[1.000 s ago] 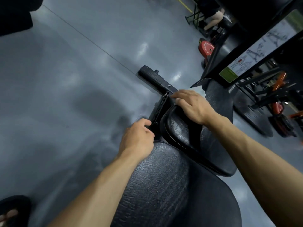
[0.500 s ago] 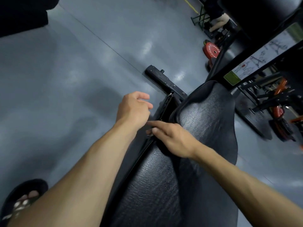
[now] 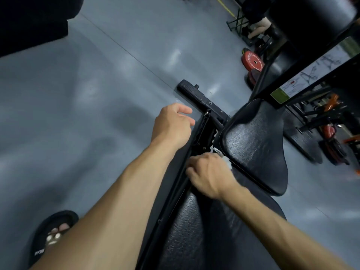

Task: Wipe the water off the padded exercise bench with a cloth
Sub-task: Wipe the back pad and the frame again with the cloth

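Black textured padded bench (image 3: 253, 145) lies just beyond my right hand (image 3: 209, 172), fingers curled round a white cloth (image 3: 227, 159); left hand (image 3: 172, 125) hovers, fingers loosely curled, holding nothing. Red weight plate (image 3: 252, 61) lettering is unreadable.

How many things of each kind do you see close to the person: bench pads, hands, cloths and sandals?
Black textured padded bench pads: 2, the seat pad and the longer back pad
Bare hands: 2, the left hand and the right hand
White cloth: 1, mostly hidden by the right hand
Black sandal: 1
Total: 6
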Motion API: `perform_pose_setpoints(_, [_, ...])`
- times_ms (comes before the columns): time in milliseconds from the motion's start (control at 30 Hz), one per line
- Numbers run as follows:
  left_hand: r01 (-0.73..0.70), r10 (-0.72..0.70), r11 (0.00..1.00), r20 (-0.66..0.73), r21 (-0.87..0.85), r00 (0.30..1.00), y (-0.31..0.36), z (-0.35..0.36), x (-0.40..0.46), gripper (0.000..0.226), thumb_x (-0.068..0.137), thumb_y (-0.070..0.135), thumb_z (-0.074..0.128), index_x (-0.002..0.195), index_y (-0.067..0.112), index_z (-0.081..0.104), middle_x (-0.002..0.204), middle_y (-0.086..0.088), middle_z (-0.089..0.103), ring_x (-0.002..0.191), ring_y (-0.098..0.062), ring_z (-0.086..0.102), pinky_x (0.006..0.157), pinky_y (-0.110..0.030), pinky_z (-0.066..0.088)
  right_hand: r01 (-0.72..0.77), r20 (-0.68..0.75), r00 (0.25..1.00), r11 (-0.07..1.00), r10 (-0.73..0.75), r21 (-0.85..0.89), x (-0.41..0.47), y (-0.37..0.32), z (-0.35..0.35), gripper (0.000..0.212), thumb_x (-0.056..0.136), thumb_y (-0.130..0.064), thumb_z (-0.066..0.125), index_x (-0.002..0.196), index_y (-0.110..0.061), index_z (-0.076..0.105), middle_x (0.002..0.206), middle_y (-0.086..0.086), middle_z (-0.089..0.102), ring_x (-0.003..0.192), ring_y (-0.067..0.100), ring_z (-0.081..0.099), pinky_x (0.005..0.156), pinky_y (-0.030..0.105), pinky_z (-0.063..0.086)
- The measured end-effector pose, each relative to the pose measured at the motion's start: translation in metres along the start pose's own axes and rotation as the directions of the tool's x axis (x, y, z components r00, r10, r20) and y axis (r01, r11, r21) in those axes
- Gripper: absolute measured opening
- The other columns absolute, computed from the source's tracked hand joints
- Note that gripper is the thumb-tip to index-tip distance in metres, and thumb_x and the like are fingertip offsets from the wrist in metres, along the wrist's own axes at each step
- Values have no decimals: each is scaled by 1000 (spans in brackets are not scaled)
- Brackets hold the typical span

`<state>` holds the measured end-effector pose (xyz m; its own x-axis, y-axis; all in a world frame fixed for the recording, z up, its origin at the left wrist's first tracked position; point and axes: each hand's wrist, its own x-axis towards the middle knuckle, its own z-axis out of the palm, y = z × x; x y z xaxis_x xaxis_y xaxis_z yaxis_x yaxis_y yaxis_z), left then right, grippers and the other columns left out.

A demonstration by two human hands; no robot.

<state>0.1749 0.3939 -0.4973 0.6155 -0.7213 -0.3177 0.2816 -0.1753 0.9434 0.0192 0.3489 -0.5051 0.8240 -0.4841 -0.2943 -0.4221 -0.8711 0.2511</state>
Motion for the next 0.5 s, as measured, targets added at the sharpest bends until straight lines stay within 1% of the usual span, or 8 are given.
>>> perform_pose_setpoints(100, [7, -7, 1000, 9, 18, 1000, 1, -6, 0, 38, 86, 2, 43, 94, 32, 65, 81, 15, 73, 89, -18, 71, 70, -26, 45, 262, 5, 964, 954, -266, 148, -34, -50, 14, 24, 87, -37, 46, 72, -21, 56, 75, 3, 67, 79, 27, 61, 87, 40, 47])
perform_pose_setpoints(167, [4, -5, 1000, 31, 30, 1000, 0, -9, -2, 36, 87, 2, 44, 92, 32, 65, 81, 15, 73, 89, -18, 71, 71, -26, 45, 310, 61, 943, 932, -326, 188, -37, -49, 16, 25, 89, -37, 45, 75, -21, 57, 77, 2, 66, 82, 27, 60, 92, 42, 48])
perform_pose_setpoints(233, [0, -2, 999, 51, 46, 999, -2, -13, -5, 37, 86, 1, 44, 91, 31, 65, 81, 15, 73, 89, -19, 71, 71, -26, 45, 261, 25, 964, 962, -264, 83, -21, -26, 19, 33, 89, -40, 42, 83, -20, 67, 87, 3, 70, 92, 27, 62, 110, 42, 37])
perform_pose_setpoints(267, [-1, -2, 999, 58, 54, 998, -2, -16, -6, 38, 85, 0, 43, 91, 31, 66, 80, 15, 73, 89, -19, 71, 70, -26, 45, 168, -24, 986, 985, -167, 43, -12, -11, 18, 38, 87, -43, 40, 87, -21, 71, 95, 1, 72, 98, 26, 62, 114, 41, 31])
perform_pose_setpoints(333, [-6, 2, 998, 66, 66, 998, 0, -20, -10, 41, 83, -1, 42, 93, 30, 66, 79, 15, 73, 86, -18, 71, 70, -25, 45, -61, -91, 994, 996, 67, 62, -3, 6, 13, 46, 83, -49, 36, 92, -22, 73, 104, -2, 71, 105, 24, 60, 115, 38, 27])
perform_pose_setpoints(367, [-11, 6, 997, 68, 70, 998, 1, -21, -12, 41, 84, -1, 42, 93, 30, 66, 79, 15, 73, 83, -17, 70, 69, -25, 46, -131, -104, 985, 986, 141, 104, -6, 3, 14, 46, 82, -49, 36, 92, -21, 72, 101, -1, 70, 105, 23, 60, 116, 39, 27])
perform_pose_setpoints(433, [-22, 17, 997, 63, 69, 998, 4, -22, -16, 40, 85, 0, 41, 91, 30, 67, 77, 15, 73, 76, -14, 70, 69, -24, 46, -97, -129, 984, 979, 121, 177, -21, -24, 20, 37, 80, -41, 43, 90, -19, 71, 90, 1, 69, 99, 23, 60, 118, 38, 26])
perform_pose_setpoints(500, [-15, 10, 997, 58, 71, 998, 5, -17, -20, 40, 87, 0, 40, 89, 29, 67, 76, 15, 72, 71, -12, 69, 70, -24, 47, 51, -128, 992, 975, -23, 215, -37, -50, 26, 30, 78, -34, 48, 93, -21, 71, 84, -2, 70, 91, 22, 60, 116, 33, 27])
